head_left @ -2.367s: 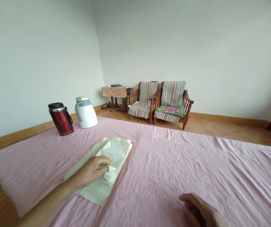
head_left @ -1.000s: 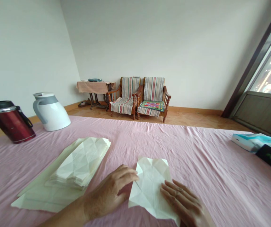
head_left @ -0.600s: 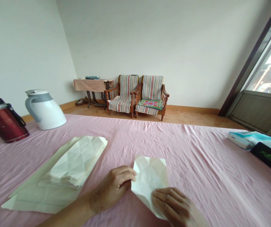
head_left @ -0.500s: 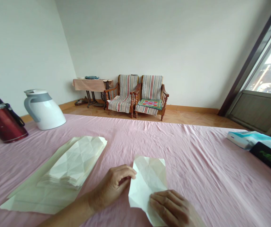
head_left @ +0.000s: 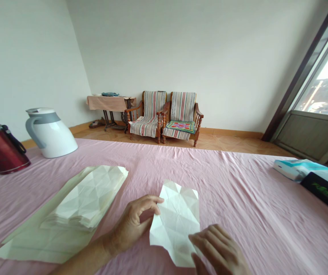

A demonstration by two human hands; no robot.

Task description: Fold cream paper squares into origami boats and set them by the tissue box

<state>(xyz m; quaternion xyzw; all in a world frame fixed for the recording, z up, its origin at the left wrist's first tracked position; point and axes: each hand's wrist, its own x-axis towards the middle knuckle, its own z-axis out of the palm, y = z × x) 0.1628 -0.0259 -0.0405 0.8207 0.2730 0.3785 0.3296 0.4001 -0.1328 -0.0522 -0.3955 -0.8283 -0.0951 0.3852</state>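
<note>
A creased white sheet of paper (head_left: 177, 221) lies tilted in front of me, marked with triangular fold lines. My left hand (head_left: 137, 215) pinches its left edge between thumb and fingers. At the lower right edge, my right hand (head_left: 218, 248) has its fingers on the paper, the thumb at the near corner; it is slightly blurred. To the left sits a stack of creased papers (head_left: 91, 194), resting on larger flat sheets (head_left: 35, 244).
A pink cloth (head_left: 238, 198) covers the table. A red flask (head_left: 5, 149) and a white jug (head_left: 53, 133) stand at the far left. At the right are a blue-and-white packet (head_left: 298, 168) and a black box (head_left: 324, 193). Two wooden chairs (head_left: 181, 110) stand beyond.
The paper has shifted slightly up and left and lies flatter, showing more of its creases. My right hand has moved from the paper's middle to its right edge. My left hand still grips the left edge.
</note>
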